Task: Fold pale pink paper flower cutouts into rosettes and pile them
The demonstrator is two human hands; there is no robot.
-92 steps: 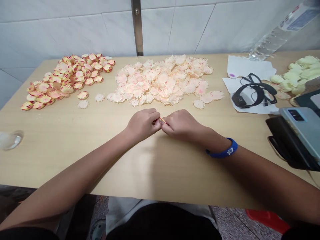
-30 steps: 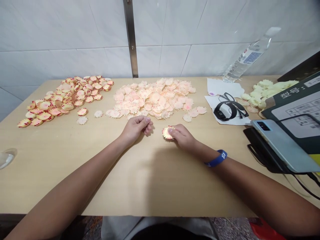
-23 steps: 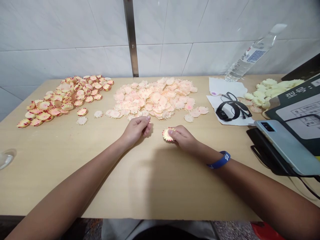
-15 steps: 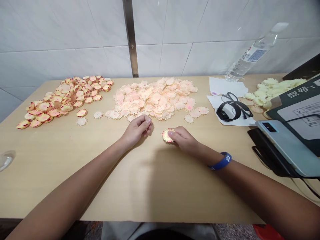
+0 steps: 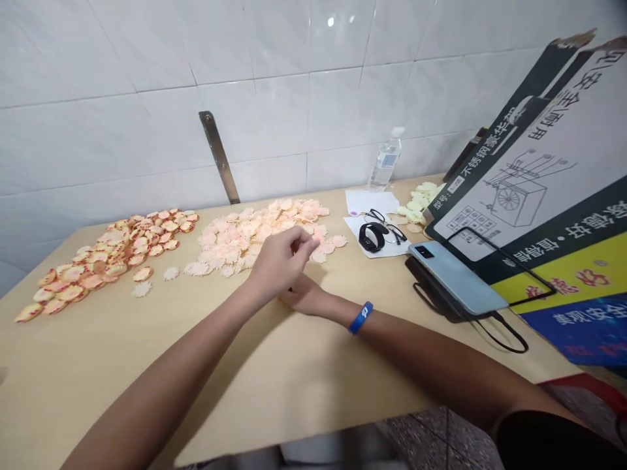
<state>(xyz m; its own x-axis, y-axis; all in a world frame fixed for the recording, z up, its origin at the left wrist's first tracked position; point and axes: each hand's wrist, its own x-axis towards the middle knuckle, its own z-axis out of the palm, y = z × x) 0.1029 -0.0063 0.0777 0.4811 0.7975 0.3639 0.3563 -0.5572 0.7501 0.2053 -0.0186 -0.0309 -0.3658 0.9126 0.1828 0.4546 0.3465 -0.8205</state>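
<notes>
My left hand (image 5: 280,260) is closed above the table, thumb against curled fingers; what it pinches, if anything, cannot be made out. My right hand (image 5: 309,297) lies just below and behind it, wrist to wrist in this view. Its fingers are hidden by the left hand, and no flower shows in it. Beyond the hands spreads a heap of pale pink scalloped petal discs (image 5: 235,241). At the left lies a pile of layered cream flowers with red-tipped edges (image 5: 110,251).
Right of the heap, white paper (image 5: 350,225) carries a black wristband (image 5: 371,237) and glasses (image 5: 394,232). Behind stand a water bottle (image 5: 385,163) and pale yellow petals (image 5: 422,199). A phone (image 5: 458,274) rests by a large printed cardboard box (image 5: 533,196). Tiled wall backs the table.
The view has turned to the right. My hands have come together, the left now in front of the right. The red-edged flower seen in my right hand is now out of sight.
</notes>
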